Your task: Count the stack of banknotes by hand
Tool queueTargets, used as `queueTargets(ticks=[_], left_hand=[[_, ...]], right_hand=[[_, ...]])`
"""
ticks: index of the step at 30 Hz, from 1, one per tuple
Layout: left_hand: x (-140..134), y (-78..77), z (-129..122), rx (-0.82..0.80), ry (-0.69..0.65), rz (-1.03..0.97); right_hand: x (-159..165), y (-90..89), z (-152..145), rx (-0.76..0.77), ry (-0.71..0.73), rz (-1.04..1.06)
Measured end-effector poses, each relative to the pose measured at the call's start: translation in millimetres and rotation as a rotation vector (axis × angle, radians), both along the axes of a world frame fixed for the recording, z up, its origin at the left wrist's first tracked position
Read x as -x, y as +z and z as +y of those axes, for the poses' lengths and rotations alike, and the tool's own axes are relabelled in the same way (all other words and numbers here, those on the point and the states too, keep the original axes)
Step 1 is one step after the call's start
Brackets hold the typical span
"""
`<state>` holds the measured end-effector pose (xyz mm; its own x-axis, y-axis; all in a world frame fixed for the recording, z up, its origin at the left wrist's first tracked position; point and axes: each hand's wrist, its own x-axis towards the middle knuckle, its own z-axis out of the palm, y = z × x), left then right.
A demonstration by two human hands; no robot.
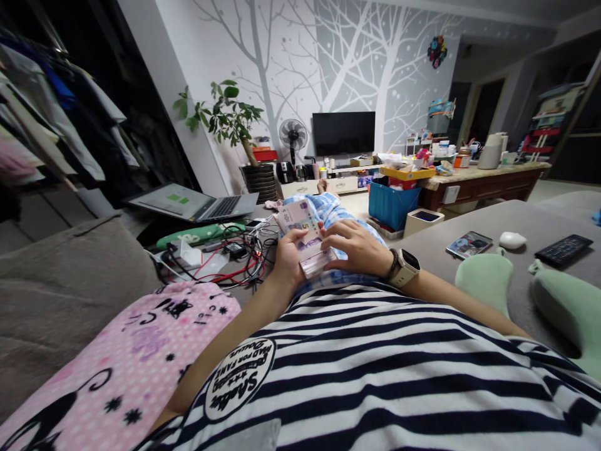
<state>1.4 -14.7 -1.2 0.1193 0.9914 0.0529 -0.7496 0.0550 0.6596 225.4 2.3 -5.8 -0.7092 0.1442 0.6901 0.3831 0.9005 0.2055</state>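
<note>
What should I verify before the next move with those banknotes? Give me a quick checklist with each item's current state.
1. Left hand secure on the stack of banknotes: ok, its thumb lies across the top face.
2. Right hand at the stack: ok, its fingers are at the right-hand side.
3. Printed number showing: ok, a 5 is visible on the top note.
4. All notes alike: cannot tell, those underneath are hidden.
5. Cables tidy: not ok, they lie tangled on the left.
6. Phone and remote away from the hands: ok, both lie off to the right.
</note>
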Motion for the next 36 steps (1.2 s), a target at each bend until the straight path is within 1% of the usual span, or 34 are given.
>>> queueTargets(ticks=[4, 10, 18, 23, 30, 36], left_hand=[[0, -0.2, 0, -0.011, -0.006, -0.006], [0, 1.2, -1, 0.0, -0.013, -0.007], [-3, -1.2, 1, -0.024, 0.034, 0.006], [-3, -1.0, 1, -0.011, 0.04, 0.006], [-6, 3.0, -3, 0.009, 0.053, 0.008], [-4, 1.7, -2, 0.004, 0.054, 0.01]], right_hand=[[1, 1.9, -3, 0.017, -0.015, 0.005], [4, -1.5, -4, -0.009, -0.018, -0.002], [10, -5.6, 0, -0.056, -0.018, -0.015], [13, -7.4, -1, -0.087, -0.032, -0.01], [11, -5.7, -1, -0.115, -0.018, -0.005], [10, -4.3, 0, -0.128, -0.043, -0.021]])
